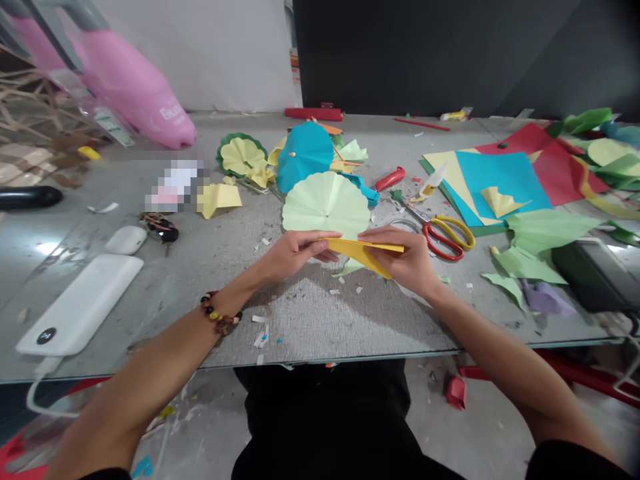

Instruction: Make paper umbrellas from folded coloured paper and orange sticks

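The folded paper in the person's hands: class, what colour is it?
The folded paper is golden yellow, shown best in the head view.

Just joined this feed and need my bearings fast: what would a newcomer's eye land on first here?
First, the left hand and right hand pinching a folded yellow paper at centre. Just beyond them lies a large pale green paper rosette, with a blue paper fan behind it. To the right, red-and-yellow-handled scissors lie beside overlapping coloured paper sheets.

view: head-worn camera, from the person's own head
faces: forward and down, across the craft table (300, 320)
nearness: close above left hand (297, 255), right hand (397, 257)
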Demonstrator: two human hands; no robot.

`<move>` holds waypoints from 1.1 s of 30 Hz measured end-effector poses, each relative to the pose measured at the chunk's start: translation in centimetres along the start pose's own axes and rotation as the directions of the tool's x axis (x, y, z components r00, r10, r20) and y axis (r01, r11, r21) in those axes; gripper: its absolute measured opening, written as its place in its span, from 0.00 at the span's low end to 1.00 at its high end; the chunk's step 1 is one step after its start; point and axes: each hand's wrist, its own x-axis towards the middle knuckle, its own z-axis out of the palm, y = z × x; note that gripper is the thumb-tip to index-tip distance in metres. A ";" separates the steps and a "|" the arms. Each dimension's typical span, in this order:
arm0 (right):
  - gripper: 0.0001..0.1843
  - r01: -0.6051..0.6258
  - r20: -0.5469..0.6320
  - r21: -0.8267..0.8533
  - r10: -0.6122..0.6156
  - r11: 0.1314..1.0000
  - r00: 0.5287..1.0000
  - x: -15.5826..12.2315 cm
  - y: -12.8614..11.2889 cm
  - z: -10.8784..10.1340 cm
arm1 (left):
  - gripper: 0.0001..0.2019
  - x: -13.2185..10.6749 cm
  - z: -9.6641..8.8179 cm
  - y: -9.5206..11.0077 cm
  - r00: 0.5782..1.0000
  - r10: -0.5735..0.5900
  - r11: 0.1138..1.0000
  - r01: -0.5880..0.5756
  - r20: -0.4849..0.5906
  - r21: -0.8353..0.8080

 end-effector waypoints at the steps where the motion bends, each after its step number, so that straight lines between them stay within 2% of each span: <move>1: 0.12 -0.027 -0.003 0.020 0.027 0.999 1.000 0.0 0.0 0.0 | 0.23 0.0 0.0 0.1 1.000 -0.002 1.000 0.002 0.010 -0.015; 4: 0.10 -0.054 -0.003 0.055 0.054 0.997 0.999 0.1 0.0 -0.1 | 0.21 0.0 0.0 0.1 1.000 0.001 0.999 -0.001 0.011 -0.044; 11: 0.07 0.084 0.023 -0.059 -0.082 0.995 0.996 -0.3 -0.4 -0.2 | 0.11 -0.1 0.4 0.1 0.982 0.100 0.994 -0.106 -0.158 -0.026; 16: 0.08 0.190 0.056 -0.131 -0.184 0.973 0.981 -0.4 -0.4 -0.1 | 0.13 0.1 0.5 -0.1 0.975 0.085 0.996 -0.091 -0.207 -0.018; 20: 0.11 0.301 0.083 -0.230 -0.290 0.925 0.953 -0.6 -0.3 0.0 | 0.23 0.2 0.4 -0.5 0.969 0.039 0.993 -0.064 -0.243 -0.097; 25: 0.14 0.397 0.125 -0.320 -0.377 0.860 0.918 -0.9 0.0 0.1 | 0.16 0.3 0.7 -0.9 0.960 0.009 0.977 -0.068 -0.280 -0.201; 27: 0.16 0.436 0.149 -0.323 -0.410 0.840 0.900 -1.0 0.2 0.2 | 0.15 0.3 1.0 -1.0 0.955 -0.001 0.971 -0.070 -0.297 -0.228; 29: 0.19 0.450 0.154 -0.320 -0.422 0.834 0.893 -1.1 0.3 0.2 | 0.16 0.4 1.1 -1.1 0.952 -0.006 0.966 -0.074 -0.306 -0.247; 33: 0.21 0.392 0.128 -0.290 -0.371 0.873 0.920 -1.2 0.3 0.2 | 0.17 0.4 1.0 -1.3 0.950 0.011 0.955 -0.102 -0.311 -0.277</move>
